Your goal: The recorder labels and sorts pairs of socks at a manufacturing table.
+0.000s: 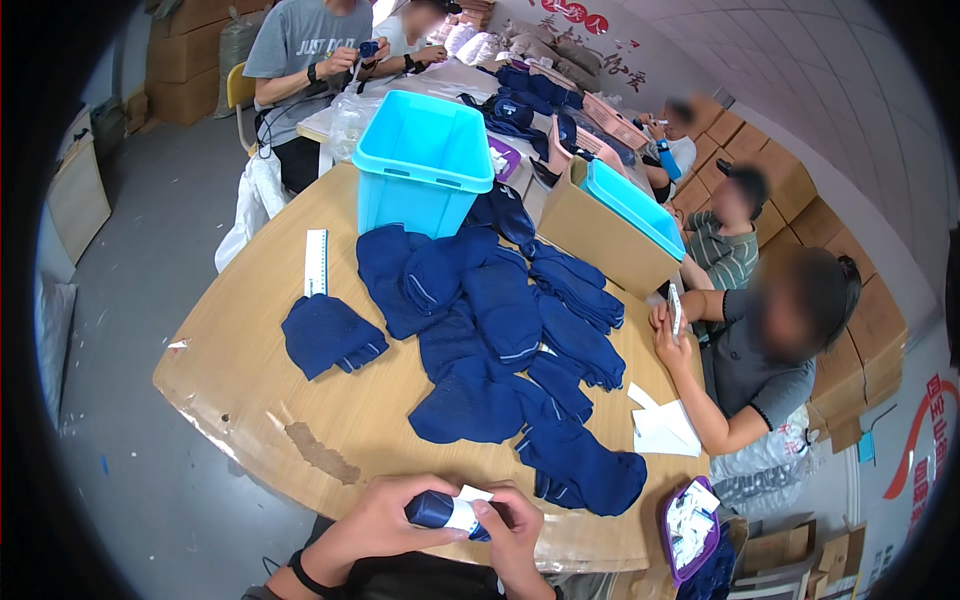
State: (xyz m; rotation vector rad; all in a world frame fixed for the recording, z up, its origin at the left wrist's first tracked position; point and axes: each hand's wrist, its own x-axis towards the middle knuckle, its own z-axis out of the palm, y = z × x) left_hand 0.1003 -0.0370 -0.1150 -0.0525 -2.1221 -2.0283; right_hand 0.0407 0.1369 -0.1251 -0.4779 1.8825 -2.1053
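Close to the table's near edge, my left hand [378,520] is closed around a folded pair of navy socks [428,509]. A white paper band [462,516] lies around the socks, one end sticking up. My right hand [517,530] pinches that band and the right end of the bundle between thumb and fingers. Beyond my hands spreads a heap of loose navy socks [505,315]. Left of the heap, a small stack of folded navy socks [328,338] lies beside a white ruler [316,260].
A blue plastic bin [410,205] and a cardboard box [600,235] holding a blue tub stand behind the heap. At right are white papers [665,428], a purple basket of white labels [672,560], and a seated person holding a phone [674,308]. Other people work farther back.
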